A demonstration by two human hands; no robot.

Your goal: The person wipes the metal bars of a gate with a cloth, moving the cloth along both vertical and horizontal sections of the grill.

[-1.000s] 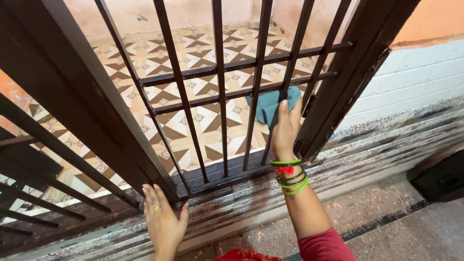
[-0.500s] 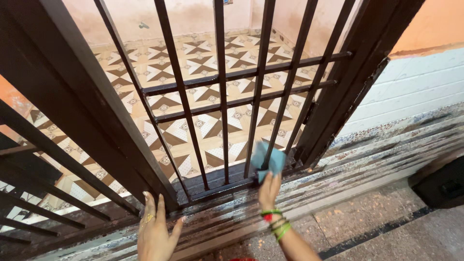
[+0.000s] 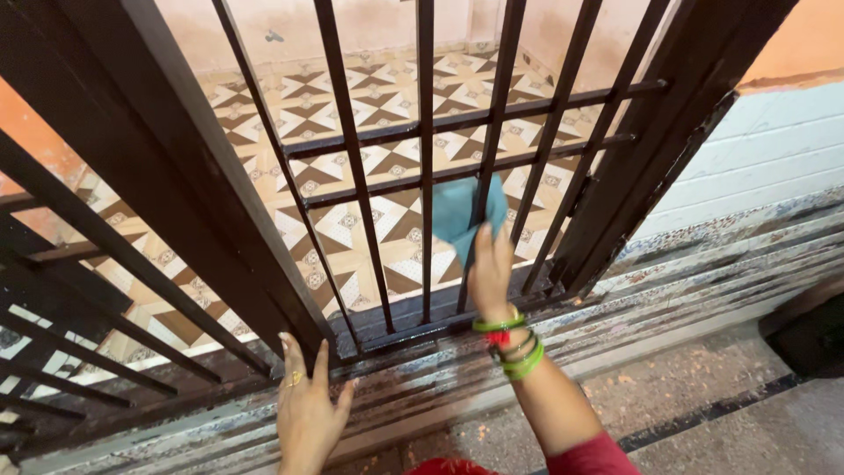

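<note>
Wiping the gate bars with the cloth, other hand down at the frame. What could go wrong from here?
1. The teal cloth is wrapped round a vertical bar just under a crossbar; the right hand could knock its fingers on it when sliding up.
2. The left hand rests at the foot of the gate frame; if the gate swings, its fingers might get pinched.

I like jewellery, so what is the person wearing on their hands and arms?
The left hand has a gold ring on one finger. The right hand has no ring in view; its wrist carries a stack of green bangles with something red tucked among them. A red sleeve covers the right upper arm.
</note>
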